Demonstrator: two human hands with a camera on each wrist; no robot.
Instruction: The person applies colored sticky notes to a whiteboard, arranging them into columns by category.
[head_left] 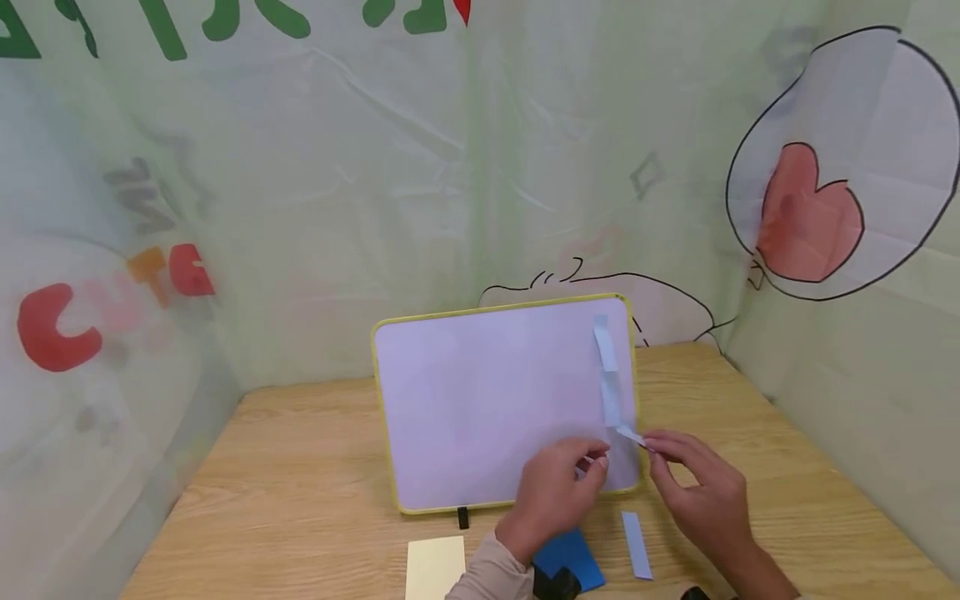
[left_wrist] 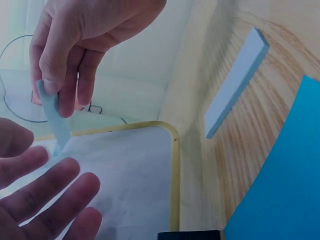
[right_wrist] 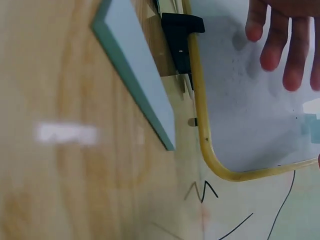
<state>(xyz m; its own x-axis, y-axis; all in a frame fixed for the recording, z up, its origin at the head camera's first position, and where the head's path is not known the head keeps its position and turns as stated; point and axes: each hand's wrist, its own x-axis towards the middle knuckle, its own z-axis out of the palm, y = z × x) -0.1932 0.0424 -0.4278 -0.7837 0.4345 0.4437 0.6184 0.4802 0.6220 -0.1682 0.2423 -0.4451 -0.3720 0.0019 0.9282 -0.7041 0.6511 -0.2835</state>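
A whiteboard (head_left: pixel 480 408) with a yellow frame leans upright on the wooden table. Two light-blue sticky strips (head_left: pixel 606 343) run down its right side, one below the other. Thumb and fingertips of my right hand (head_left: pixel 705 492) pinch another light-blue sticky strip (left_wrist: pixel 56 122), whose far end meets the board just under the lower strip. My left hand (head_left: pixel 558 487) hovers before the board's lower right part; its fingers look loosely bent and spread with nothing between them in the left wrist view. A thick pad of light-blue sticky strips (head_left: pixel 637 546) lies between the hands on the table.
A blue square pad (head_left: pixel 573 560) lies partly under my left forearm, with a pale yellow pad (head_left: pixel 435 568) to its left. A black support (right_wrist: pixel 177 42) props the board's lower edge. Printed curtains (head_left: pixel 337 208) enclose the table's back and sides.
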